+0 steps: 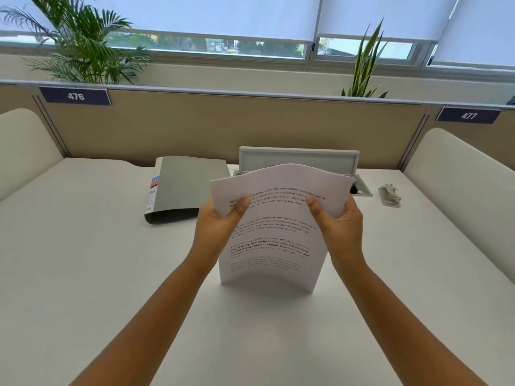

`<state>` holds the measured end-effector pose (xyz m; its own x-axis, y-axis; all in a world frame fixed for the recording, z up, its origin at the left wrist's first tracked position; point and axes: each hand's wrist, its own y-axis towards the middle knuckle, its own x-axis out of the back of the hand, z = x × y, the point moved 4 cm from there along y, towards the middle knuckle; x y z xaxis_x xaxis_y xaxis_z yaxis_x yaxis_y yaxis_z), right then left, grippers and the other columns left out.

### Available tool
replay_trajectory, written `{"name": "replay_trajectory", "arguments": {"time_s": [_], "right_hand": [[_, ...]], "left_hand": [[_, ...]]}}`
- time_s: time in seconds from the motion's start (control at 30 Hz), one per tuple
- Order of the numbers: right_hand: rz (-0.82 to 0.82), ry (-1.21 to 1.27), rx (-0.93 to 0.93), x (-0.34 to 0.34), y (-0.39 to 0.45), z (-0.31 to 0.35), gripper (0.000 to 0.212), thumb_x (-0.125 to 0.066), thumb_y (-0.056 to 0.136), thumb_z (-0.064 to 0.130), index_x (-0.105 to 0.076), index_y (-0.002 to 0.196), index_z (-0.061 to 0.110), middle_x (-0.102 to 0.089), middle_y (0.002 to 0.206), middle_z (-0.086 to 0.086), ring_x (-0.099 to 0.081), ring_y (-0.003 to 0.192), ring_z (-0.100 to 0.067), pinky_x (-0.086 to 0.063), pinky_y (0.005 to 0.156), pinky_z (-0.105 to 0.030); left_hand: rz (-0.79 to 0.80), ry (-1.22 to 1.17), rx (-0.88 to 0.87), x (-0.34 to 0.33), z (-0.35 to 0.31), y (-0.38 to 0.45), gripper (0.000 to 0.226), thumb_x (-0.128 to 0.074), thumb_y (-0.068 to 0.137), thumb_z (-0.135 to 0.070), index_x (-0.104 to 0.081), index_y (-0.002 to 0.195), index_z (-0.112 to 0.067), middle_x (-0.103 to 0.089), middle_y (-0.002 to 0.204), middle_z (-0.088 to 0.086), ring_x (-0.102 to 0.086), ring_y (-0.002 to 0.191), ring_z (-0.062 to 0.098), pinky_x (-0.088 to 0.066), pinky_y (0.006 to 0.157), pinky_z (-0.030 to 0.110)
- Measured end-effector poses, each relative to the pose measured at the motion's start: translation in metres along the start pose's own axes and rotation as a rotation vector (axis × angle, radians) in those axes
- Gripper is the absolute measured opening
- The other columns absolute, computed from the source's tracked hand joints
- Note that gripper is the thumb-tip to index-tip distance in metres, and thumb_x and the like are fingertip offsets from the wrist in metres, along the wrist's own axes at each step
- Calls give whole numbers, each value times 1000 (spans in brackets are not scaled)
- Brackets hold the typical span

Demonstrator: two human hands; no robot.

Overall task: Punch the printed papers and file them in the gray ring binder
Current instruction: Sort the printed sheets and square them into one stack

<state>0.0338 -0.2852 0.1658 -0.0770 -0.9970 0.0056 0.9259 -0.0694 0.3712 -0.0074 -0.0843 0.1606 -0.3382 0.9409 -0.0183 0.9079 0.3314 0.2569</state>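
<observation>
White printed paper sheets [274,232] stood upright on white desk [83,260], pinched by left hand [220,218] and right hand [340,221]. Closed gray ring binder [186,188] behind-left, metal hole punch [390,195] far right. Likely risk: sheets bowing, edges slipping uneven, misaligned holes.

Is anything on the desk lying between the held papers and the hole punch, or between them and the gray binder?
Nothing visible does. Both hands, left hand and right hand, hold the papers upright on the desk. Bare desk separates them from the hole punch at right and the closed binder at left.
</observation>
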Motion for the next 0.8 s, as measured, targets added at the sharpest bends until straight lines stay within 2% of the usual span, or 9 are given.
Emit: {"name": "replay_trajectory", "arguments": {"time_s": [0.13, 0.23, 0.27, 0.33, 0.4, 0.47, 0.6, 0.7, 0.8], "right_hand": [[63, -47, -39, -2, -13, -28, 44, -71, 76, 28, -51, 114, 19, -64, 102, 8, -65, 89, -7, -55, 64, -16], [101, -147, -108, -4, -32, -62, 52, -73, 77, 27, -46, 121, 22, -60, 103, 17, -58, 91, 6, -47, 67, -2], [114, -173, -145, -5, -39, -74, 52, -71, 79, 25, -43, 123, 23, -59, 103, 18, -57, 91, 5, -45, 66, 0], [153, -224, -208, -4, -52, -96, 51, -64, 85, 21, -39, 129, 25, -57, 107, 15, -59, 95, -7, -45, 69, -4], [196, -274, -241, -1, -63, -113, 46, -57, 90, 17, -36, 130, 29, -55, 107, 18, -56, 101, -12, -45, 78, -14], [210, -307, -256, 3, -67, -119, 45, -53, 91, 15, -36, 130, 30, -53, 104, 25, -55, 99, -11, -43, 78, -15], [194, -333, -290, 12, -60, -121, 40, -52, 92, 14, -36, 128, 24, -57, 107, 11, -59, 95, -11, -46, 66, -9], [209, -358, -312, 18, -57, -120, 44, -46, 93, 8, -32, 133, 21, -54, 111, 6, -56, 95, -13, -44, 73, -13], [251, -423, -354, 25, -58, -125, 46, -40, 95, 6, -28, 136, 21, -51, 116, 3, -54, 103, -20, -44, 81, -26]], "left_hand": [[-31, 12, 106, 1, 40, -11, 14, -60, 85, -23, -59, 96, -32, -67, 91, -8, -67, 82, 14, -56, 59, 20], [-38, 109, 202, 4, 81, -23, 25, -59, 87, -22, -59, 111, -17, -65, 101, 4, -63, 97, 29, -54, 72, 28], [-40, 146, 239, 5, 94, -28, 29, -59, 87, -20, -59, 115, -12, -64, 103, 5, -62, 101, 31, -53, 75, 29], [-48, 198, 293, 8, 114, -38, 34, -60, 87, -17, -55, 120, -10, -62, 108, 6, -59, 106, 31, -52, 84, 35], [-62, 262, 307, 12, 125, -46, 39, -59, 88, -14, -50, 126, -12, -59, 115, 5, -57, 107, 27, -49, 90, 39], [-85, 297, 301, 16, 129, -50, 39, -58, 88, -15, -45, 125, -14, -56, 115, 2, -55, 100, 22, -49, 85, 34], [-159, 288, 327, 24, 130, -50, 16, -54, 91, -19, -49, 106, -14, -62, 102, 0, -61, 90, 21, -49, 65, 18], [-157, 326, 316, 24, 132, -49, 8, -51, 93, -18, -55, 94, -12, -66, 93, 2, -64, 87, 22, -48, 64, 22], [-140, 332, 371, 19, 137, -51, 6, -52, 92, -16, -56, 95, -14, -66, 95, 5, -64, 88, 23, -48, 67, 24]]}}
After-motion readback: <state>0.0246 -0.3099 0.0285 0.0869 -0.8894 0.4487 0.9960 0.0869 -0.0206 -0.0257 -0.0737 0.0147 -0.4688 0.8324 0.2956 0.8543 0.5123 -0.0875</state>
